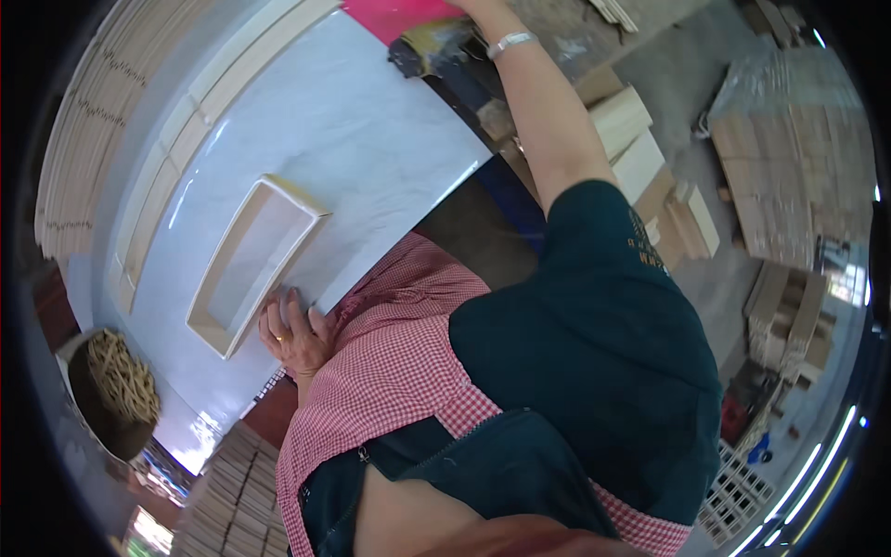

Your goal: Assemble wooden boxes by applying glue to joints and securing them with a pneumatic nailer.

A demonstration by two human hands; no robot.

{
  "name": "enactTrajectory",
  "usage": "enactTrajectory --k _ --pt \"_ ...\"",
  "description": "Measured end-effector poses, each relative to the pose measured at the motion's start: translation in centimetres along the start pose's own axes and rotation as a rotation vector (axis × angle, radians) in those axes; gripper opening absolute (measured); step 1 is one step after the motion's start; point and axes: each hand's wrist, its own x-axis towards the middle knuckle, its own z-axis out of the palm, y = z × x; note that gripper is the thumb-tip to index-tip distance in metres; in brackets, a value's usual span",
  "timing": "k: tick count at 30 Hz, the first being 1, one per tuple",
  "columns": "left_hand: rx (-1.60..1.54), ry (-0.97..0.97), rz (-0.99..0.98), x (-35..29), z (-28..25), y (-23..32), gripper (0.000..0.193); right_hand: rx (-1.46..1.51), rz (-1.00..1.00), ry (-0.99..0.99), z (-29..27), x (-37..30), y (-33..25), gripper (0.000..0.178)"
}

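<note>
My left hand lies on the white tabletop, fingers spread, a ring on one of them. Its fingers rest right beside the near long side of a narrow rectangular wooden frame; whether they press on it I cannot tell. The frame stands on its edges, and the white surface shows through it. Stretched far forward and to the right, my right arm ends at the top rim of the picture. Only a sliver of my right hand shows there, beside a bright pink sheet; its fingers are cut off.
Long wooden strips lie along the table's far left, with a tall stack of thin slats beyond. A round container holds tan rubber bands. Wooden blocks stand at right, and wrapped stacks behind them.
</note>
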Motion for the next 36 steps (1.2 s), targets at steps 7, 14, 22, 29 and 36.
enactTrajectory --k 7,14,22,29,36 --pt "-0.028 0.011 0.016 0.2 0.2 1.9 0.039 -0.445 0.444 0.669 -12.1 -15.5 23.1 0.062" --pt "-0.044 0.056 -0.028 -0.3 -0.7 4.5 0.039 -0.516 1.002 0.282 -13.6 -19.5 25.5 0.085" --pt "-0.052 0.102 0.015 -2.9 -5.0 -0.5 0.04 -0.333 1.051 0.076 -12.8 -25.3 23.8 0.076" --pt "-0.11 0.119 0.037 -5.2 -6.4 -1.3 0.041 -0.277 1.082 0.292 -13.8 -28.4 21.1 0.073" --pt "-0.458 0.174 -0.025 -6.3 -8.3 -1.0 0.041 -0.223 0.081 0.692 -17.6 -28.1 9.6 0.08"
